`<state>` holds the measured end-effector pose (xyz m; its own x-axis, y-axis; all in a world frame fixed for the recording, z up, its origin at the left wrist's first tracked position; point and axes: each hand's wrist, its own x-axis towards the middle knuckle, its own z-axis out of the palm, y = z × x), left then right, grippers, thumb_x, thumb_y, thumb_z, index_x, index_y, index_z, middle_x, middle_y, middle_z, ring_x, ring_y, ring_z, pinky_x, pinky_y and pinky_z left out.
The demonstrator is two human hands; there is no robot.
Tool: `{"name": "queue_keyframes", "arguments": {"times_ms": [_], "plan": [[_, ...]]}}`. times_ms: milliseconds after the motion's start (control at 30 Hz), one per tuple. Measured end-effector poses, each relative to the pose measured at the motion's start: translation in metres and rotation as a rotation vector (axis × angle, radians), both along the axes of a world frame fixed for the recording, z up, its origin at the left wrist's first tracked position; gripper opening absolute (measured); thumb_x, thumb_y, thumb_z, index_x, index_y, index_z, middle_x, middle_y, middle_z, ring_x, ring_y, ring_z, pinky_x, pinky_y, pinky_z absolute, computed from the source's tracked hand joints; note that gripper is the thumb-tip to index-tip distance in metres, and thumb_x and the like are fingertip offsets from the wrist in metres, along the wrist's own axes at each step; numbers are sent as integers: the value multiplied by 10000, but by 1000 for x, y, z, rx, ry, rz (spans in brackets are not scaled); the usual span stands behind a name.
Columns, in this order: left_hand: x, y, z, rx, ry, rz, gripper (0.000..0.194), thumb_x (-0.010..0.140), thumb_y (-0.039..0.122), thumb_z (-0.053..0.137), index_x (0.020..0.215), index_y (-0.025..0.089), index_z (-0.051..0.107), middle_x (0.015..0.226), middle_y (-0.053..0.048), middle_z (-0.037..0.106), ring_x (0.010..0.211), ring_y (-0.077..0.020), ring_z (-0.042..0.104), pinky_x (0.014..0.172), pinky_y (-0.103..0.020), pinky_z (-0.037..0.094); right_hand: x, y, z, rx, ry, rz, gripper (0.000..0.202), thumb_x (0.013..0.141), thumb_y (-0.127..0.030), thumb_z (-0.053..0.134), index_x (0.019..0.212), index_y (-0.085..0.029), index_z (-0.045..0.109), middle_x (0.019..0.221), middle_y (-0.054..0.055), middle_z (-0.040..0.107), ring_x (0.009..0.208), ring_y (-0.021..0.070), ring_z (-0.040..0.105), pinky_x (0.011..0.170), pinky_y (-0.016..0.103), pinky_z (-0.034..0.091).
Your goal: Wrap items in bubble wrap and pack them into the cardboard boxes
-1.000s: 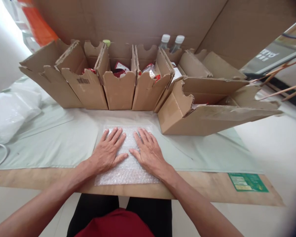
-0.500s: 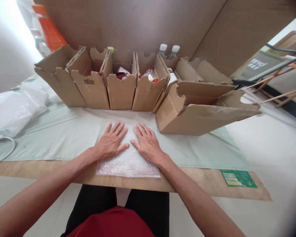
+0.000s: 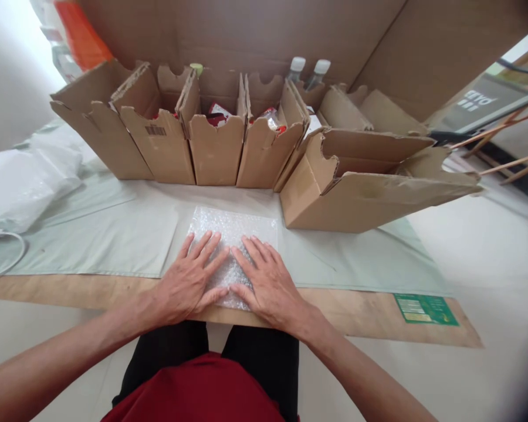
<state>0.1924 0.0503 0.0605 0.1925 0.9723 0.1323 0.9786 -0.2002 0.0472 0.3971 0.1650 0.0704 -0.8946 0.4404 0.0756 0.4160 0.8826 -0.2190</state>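
A clear bubble wrap sheet [image 3: 233, 221] lies flat at the table's front edge, in the middle of the head view. My left hand [image 3: 196, 278] rests on its left side, palm down with the fingers spread. On the right side my right hand [image 3: 266, 281] lies the same way, fingers stretched out. The two thumbs nearly meet over the near part of the sheet. Both hands are open and grip nothing. The wrap's near corners are hidden under the palms.
Several cardboard bins [image 3: 215, 152] line the back, some with red packets inside. An angled cardboard bin [image 3: 369, 199] stands at right. White plastic bags [image 3: 26, 181] and a cable [image 3: 20, 252] lie at left. Two white-capped bottles [image 3: 319, 67] show behind. A green card [image 3: 425, 309] sits front right.
Both my hands have slid toward me over the bubble wrap, baring its far part. My thumbs have come closer together. The view has shifted slightly.
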Motion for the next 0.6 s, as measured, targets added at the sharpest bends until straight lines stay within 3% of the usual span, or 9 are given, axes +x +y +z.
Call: {"name": "queue_keyframes", "arguments": {"times_ms": [100,267,400,600], "plan": [[1,-14,-12,-44,-4,1,714,974,616,474,1548,202,377,1653,-202,308,1555,-412,200,1233,-624,133,13,-7,-12,-6,-31,9,673,971,-525,579,1541,-192,449,1645,164,344,1534,343,276,1227,549,283],[5,-12,-20,-38,-12,29,715,962,593,516,1549,208,380,1667,-197,280,1563,-417,165,1234,-641,114,11,-6,-22,20,6,-2,697,957,-534,602,1541,-187,449,1643,167,348,1535,344,273,1225,549,291],[0,-18,-13,-34,-26,8,691,969,576,521,1542,212,396,1655,-189,312,1554,-409,207,1227,-640,159,24,1,-15,10,31,49,626,975,-505,578,1504,-180,499,1626,161,383,1515,335,324,1203,556,332],[-16,-64,1,28,-63,-27,617,1006,478,500,1555,228,371,1678,-135,279,1561,-350,215,1255,-575,173,83,-5,-3,80,175,4,428,1022,-402,493,1342,-148,622,1505,171,544,1445,317,438,1107,533,431]]}}
